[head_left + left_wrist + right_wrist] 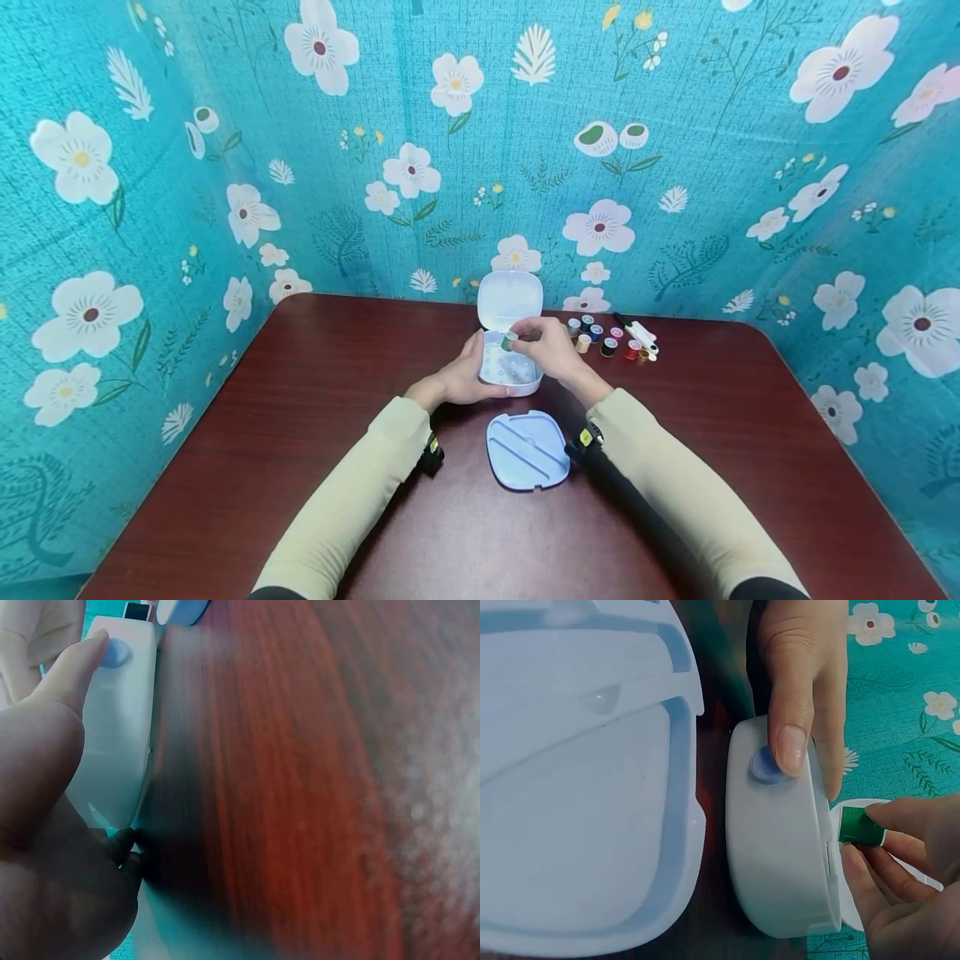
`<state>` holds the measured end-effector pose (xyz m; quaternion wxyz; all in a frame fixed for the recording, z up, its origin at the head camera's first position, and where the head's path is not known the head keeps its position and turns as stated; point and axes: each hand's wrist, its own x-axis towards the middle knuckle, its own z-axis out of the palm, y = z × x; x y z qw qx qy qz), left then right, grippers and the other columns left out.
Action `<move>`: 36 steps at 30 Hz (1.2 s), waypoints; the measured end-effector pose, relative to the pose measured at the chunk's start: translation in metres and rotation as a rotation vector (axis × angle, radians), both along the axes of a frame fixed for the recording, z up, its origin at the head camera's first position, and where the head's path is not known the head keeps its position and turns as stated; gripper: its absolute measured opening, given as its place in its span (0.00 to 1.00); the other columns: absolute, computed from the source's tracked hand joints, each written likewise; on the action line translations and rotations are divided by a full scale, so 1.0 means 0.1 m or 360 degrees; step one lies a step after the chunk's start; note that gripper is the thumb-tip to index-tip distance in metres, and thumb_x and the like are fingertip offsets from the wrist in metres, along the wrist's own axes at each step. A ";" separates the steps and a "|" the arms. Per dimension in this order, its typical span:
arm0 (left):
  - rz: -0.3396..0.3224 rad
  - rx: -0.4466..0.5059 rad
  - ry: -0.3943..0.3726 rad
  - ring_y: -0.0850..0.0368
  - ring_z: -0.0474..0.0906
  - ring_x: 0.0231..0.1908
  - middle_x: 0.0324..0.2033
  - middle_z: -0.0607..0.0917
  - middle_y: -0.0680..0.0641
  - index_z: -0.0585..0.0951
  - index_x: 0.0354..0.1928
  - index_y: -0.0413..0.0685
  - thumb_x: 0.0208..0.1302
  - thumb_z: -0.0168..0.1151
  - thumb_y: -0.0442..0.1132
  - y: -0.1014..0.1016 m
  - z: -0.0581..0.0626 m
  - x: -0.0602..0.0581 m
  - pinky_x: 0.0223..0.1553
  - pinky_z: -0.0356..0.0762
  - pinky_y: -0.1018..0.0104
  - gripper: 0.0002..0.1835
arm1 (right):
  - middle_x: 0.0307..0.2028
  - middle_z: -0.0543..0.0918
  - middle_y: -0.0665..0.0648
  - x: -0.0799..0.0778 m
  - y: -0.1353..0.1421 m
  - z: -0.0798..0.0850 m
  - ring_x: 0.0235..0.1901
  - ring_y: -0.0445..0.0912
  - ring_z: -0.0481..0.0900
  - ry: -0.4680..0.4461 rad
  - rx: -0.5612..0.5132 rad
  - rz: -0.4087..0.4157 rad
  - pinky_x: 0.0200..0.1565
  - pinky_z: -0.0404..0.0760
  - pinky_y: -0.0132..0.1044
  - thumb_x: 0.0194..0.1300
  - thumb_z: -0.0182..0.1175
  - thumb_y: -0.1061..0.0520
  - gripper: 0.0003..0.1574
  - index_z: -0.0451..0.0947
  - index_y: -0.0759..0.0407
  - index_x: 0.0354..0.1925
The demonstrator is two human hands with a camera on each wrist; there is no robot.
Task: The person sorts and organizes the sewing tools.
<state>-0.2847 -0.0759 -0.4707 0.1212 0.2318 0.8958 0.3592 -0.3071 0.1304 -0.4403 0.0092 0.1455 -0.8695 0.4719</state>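
Note:
A small white sewing box (531, 388) stands on the table with its hinged lid (510, 298) raised at the back. Small pegs dot its floor. My left hand (463, 377) grips the box from the left, its thumb resting at the blue button (766, 766) on the front wall. Between thumb and fingers, my right hand (555, 348) pinches a green thread spool (861, 826) over the open box. Nearer to me lies a pale blue divided tray (517, 468), flat on the table. In the left wrist view, only the box's front and part of the left hand show.
Right of the box stand several thread spools (609, 347) in various colours. Beside them lies a white tool with a black end (642, 337). The dark red wooden table (337, 358) meets a teal flowered cloth (480, 183) at its back edge.

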 end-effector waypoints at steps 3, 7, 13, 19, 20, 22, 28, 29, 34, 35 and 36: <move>0.0011 -0.0016 -0.0013 0.43 0.52 0.76 0.80 0.41 0.38 0.30 0.80 0.41 0.60 0.72 0.60 0.00 0.00 0.00 0.72 0.61 0.53 0.69 | 0.45 0.89 0.61 -0.03 -0.04 0.01 0.46 0.54 0.86 0.0039 0.0063 0.0008 0.47 0.84 0.47 0.64 0.70 0.62 0.14 0.86 0.63 0.48; 0.0026 -0.0070 -0.0061 0.43 0.48 0.78 0.81 0.37 0.39 0.29 0.80 0.39 0.61 0.70 0.62 0.00 0.01 0.02 0.73 0.59 0.52 0.69 | 0.47 0.89 0.62 -0.06 -0.09 0.01 0.47 0.55 0.86 0.0046 0.0133 0.0011 0.48 0.84 0.48 0.65 0.70 0.62 0.15 0.86 0.64 0.49; 0.0017 -0.0100 -0.0063 0.44 0.42 0.79 0.80 0.33 0.37 0.30 0.79 0.36 0.62 0.69 0.64 -0.01 0.02 0.01 0.74 0.56 0.52 0.69 | 0.47 0.88 0.63 -0.13 -0.17 -0.01 0.48 0.57 0.86 0.0083 0.0216 0.0021 0.50 0.84 0.51 0.65 0.69 0.62 0.15 0.86 0.64 0.50; 0.0016 -0.0141 -0.0082 0.46 0.37 0.80 0.80 0.30 0.38 0.28 0.79 0.39 0.62 0.68 0.66 -0.01 0.03 0.00 0.75 0.53 0.54 0.69 | 0.46 0.89 0.63 -0.19 -0.21 -0.07 0.46 0.57 0.88 0.0124 0.0272 0.0034 0.50 0.84 0.50 0.64 0.70 0.63 0.14 0.87 0.65 0.49; 0.0016 -0.0143 -0.0086 0.46 0.37 0.80 0.80 0.30 0.38 0.28 0.79 0.39 0.62 0.68 0.66 -0.01 0.03 -0.01 0.75 0.53 0.54 0.69 | 0.46 0.89 0.63 -0.19 -0.22 -0.07 0.46 0.56 0.88 0.0124 0.0276 0.0037 0.49 0.84 0.49 0.64 0.70 0.63 0.14 0.87 0.65 0.48; 0.0016 -0.0145 -0.0089 0.46 0.37 0.80 0.80 0.31 0.38 0.28 0.79 0.39 0.62 0.68 0.66 -0.01 0.03 -0.01 0.75 0.53 0.54 0.69 | 0.46 0.89 0.63 -0.20 -0.23 -0.08 0.46 0.56 0.88 0.0126 0.0293 0.0044 0.49 0.85 0.49 0.64 0.70 0.63 0.14 0.87 0.65 0.49; 0.0006 -0.0138 -0.0093 0.46 0.38 0.80 0.81 0.31 0.38 0.29 0.80 0.38 0.62 0.67 0.66 -0.02 0.03 -0.01 0.75 0.53 0.54 0.69 | 0.45 0.89 0.62 -0.20 -0.27 -0.09 0.45 0.54 0.88 0.0136 0.0344 0.0069 0.49 0.85 0.47 0.65 0.70 0.62 0.14 0.87 0.65 0.49; 0.0004 -0.0137 -0.0090 0.46 0.38 0.80 0.81 0.31 0.39 0.29 0.79 0.38 0.62 0.67 0.66 -0.02 0.03 -0.01 0.75 0.53 0.54 0.69 | 0.45 0.89 0.62 -0.20 -0.28 -0.09 0.45 0.54 0.88 0.0144 0.0348 0.0073 0.49 0.85 0.47 0.65 0.70 0.62 0.14 0.87 0.65 0.49; 0.0007 -0.0140 -0.0091 0.46 0.38 0.80 0.81 0.32 0.39 0.29 0.80 0.38 0.62 0.67 0.67 -0.02 0.03 -0.02 0.75 0.54 0.53 0.69 | 0.43 0.90 0.61 -0.20 -0.32 -0.11 0.44 0.53 0.88 0.0196 0.0401 0.0081 0.49 0.84 0.47 0.64 0.70 0.63 0.13 0.87 0.66 0.47; 0.0008 -0.0144 -0.0092 0.46 0.38 0.80 0.81 0.32 0.39 0.29 0.80 0.39 0.62 0.67 0.67 -0.02 0.03 -0.02 0.75 0.54 0.53 0.69 | 0.43 0.90 0.62 -0.20 -0.33 -0.12 0.44 0.53 0.88 0.0205 0.0409 0.0082 0.49 0.85 0.47 0.64 0.70 0.63 0.13 0.87 0.66 0.47; 0.0009 -0.0147 -0.0093 0.46 0.38 0.80 0.81 0.32 0.39 0.29 0.80 0.39 0.62 0.67 0.67 -0.02 0.03 -0.02 0.75 0.53 0.53 0.69 | 0.43 0.90 0.62 -0.21 -0.34 -0.12 0.44 0.53 0.88 0.0214 0.0421 0.0082 0.49 0.85 0.47 0.64 0.70 0.63 0.13 0.87 0.66 0.47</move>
